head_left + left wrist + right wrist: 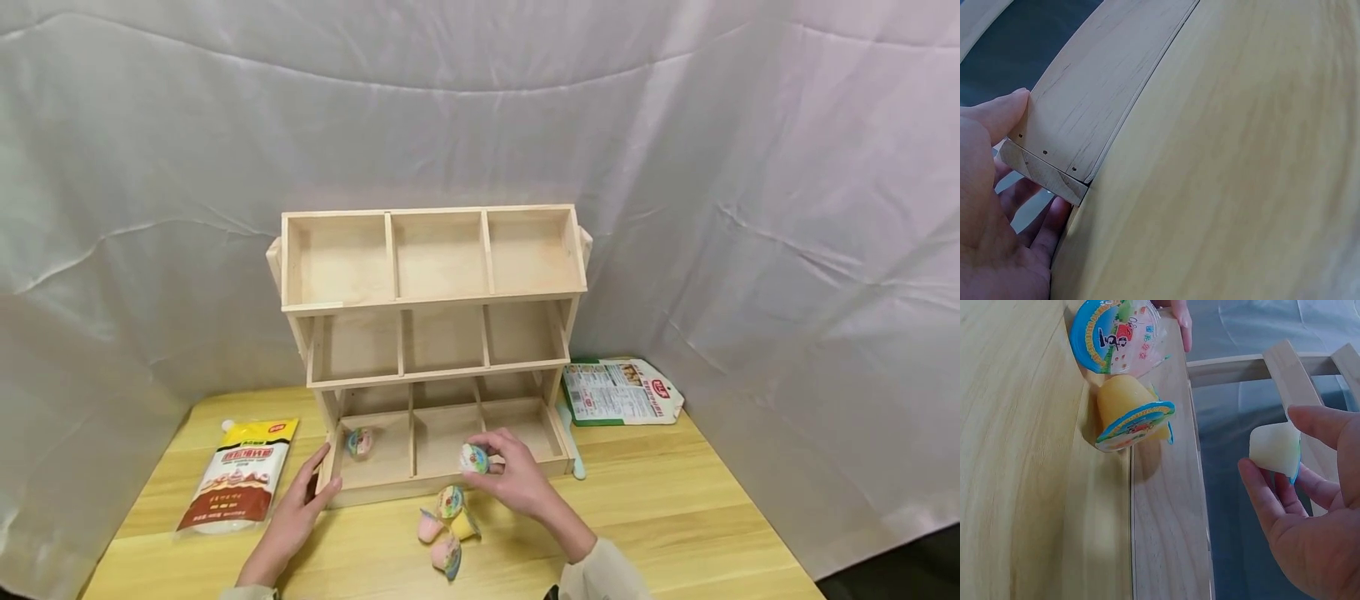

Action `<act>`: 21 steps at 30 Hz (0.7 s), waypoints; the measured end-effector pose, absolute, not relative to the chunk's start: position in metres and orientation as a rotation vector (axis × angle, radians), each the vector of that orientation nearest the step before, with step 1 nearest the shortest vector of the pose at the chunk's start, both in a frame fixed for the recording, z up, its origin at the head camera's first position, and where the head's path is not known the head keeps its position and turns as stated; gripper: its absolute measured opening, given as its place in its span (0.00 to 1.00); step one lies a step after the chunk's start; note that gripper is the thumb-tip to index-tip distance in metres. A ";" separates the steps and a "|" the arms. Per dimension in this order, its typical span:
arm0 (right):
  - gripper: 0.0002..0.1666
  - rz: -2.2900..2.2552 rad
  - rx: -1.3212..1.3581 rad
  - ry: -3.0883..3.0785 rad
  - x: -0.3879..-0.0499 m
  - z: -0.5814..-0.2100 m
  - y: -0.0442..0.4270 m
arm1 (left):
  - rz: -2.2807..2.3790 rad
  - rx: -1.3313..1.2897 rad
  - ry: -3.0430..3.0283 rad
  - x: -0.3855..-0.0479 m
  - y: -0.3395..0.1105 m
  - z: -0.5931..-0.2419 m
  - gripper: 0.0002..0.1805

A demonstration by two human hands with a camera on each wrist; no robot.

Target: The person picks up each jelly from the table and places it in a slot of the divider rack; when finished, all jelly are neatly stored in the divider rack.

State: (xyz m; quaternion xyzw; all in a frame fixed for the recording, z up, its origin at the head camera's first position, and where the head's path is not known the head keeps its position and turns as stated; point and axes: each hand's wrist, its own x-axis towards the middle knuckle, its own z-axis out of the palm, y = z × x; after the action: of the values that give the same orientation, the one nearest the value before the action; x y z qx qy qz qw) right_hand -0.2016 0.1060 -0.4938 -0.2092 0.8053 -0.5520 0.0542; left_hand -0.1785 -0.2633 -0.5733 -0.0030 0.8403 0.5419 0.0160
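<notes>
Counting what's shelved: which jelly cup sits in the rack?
The pink cup in the bottom-left compartment; four others lie on the table, the right hand holds another.

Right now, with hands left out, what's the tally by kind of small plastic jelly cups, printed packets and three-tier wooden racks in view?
Small plastic jelly cups: 6
Printed packets: 2
Three-tier wooden rack: 1
Total: 9

From afar, I see a yellow-topped pouch [236,479] lying on the bench [660,508] left of the left grip [291,518], a pale utensil [574,454] and green-edged packet [618,393] right of the right grip [513,475], grey curtain [427,142] beyond both.
</notes>
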 end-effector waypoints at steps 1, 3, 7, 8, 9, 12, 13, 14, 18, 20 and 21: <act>0.28 -1.672 -0.638 2.447 -0.202 -0.494 0.105 | 1.686 -0.007 2.618 -0.178 -0.263 -0.574 0.40; 0.27 -1.666 -0.641 2.445 -0.202 -0.495 0.102 | 1.688 -0.001 2.632 -0.178 -0.263 -0.575 0.39; 0.26 -1.670 -0.648 2.437 -0.204 -0.495 0.094 | 1.702 0.013 2.643 -0.177 -0.262 -0.576 0.39; 0.26 -1.673 -0.648 2.434 -0.204 -0.495 0.092 | 1.707 0.016 2.640 -0.177 -0.261 -0.576 0.39; 0.26 -1.670 -0.649 2.436 -0.205 -0.495 0.090 | 1.707 0.015 2.640 -0.177 -0.261 -0.576 0.39; 0.25 -1.625 -0.665 2.482 -0.207 -0.495 0.084 | 1.710 0.010 2.629 -0.177 -0.261 -0.575 0.39; 0.24 -1.609 -0.683 2.500 -0.208 -0.495 0.082 | 1.706 0.009 2.627 -0.177 -0.261 -0.574 0.40; 0.24 -1.589 -0.692 2.521 -0.209 -0.494 0.080 | 1.702 0.010 2.629 -0.177 -0.261 -0.573 0.39; 0.24 -1.540 -0.737 2.558 -0.213 -0.495 0.071 | 1.684 0.017 2.637 -0.177 -0.262 -0.571 0.39; 0.25 -1.534 -0.739 2.546 -0.214 -0.496 0.066 | 1.681 0.020 2.644 -0.178 -0.262 -0.571 0.39; 0.26 -1.528 -0.747 2.545 -0.215 -0.496 0.064 | 1.680 0.019 2.648 -0.178 -0.262 -0.571 0.39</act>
State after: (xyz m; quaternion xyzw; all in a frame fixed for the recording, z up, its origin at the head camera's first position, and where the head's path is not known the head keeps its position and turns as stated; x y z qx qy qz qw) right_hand -0.2151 0.0639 -0.4959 -0.2438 0.8308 -0.4988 0.0404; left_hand -0.1776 -0.2620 -0.5715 0.0061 0.8443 0.5358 0.0027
